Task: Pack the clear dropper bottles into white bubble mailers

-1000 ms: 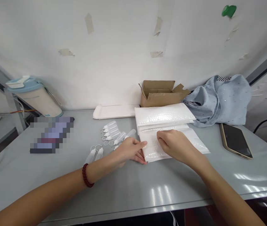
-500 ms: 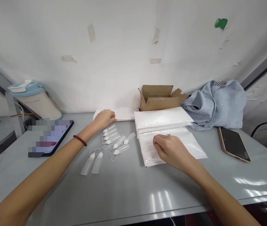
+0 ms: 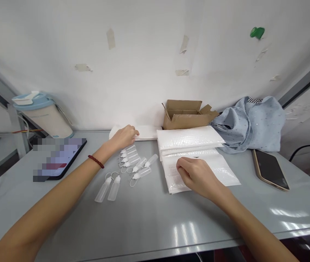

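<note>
My left hand (image 3: 123, 137) reaches to the back of the grey table (image 3: 144, 218) and rests on the near edge of a white flat tray (image 3: 148, 133), its fingers curled; whether it grips anything is hidden. Just in front of it lie several small clear squeeze bottles (image 3: 131, 160) with white tips. Two more such bottles (image 3: 108, 187) lie nearer to me. My right hand (image 3: 195, 174) is closed, pressing on a white bubble mailer (image 3: 220, 169) that lies in front of a stack of mailers (image 3: 190, 138).
A tablet (image 3: 59, 158) lies at the left, with a blue-lidded jug (image 3: 44, 114) behind it. An open cardboard box (image 3: 186, 112) stands against the wall. A blue cloth bundle (image 3: 253, 122) and a phone (image 3: 271, 169) are at the right.
My left hand left the mailer's left edge and reached back over the bottles to the white tray. My right hand stayed on the mailer.
</note>
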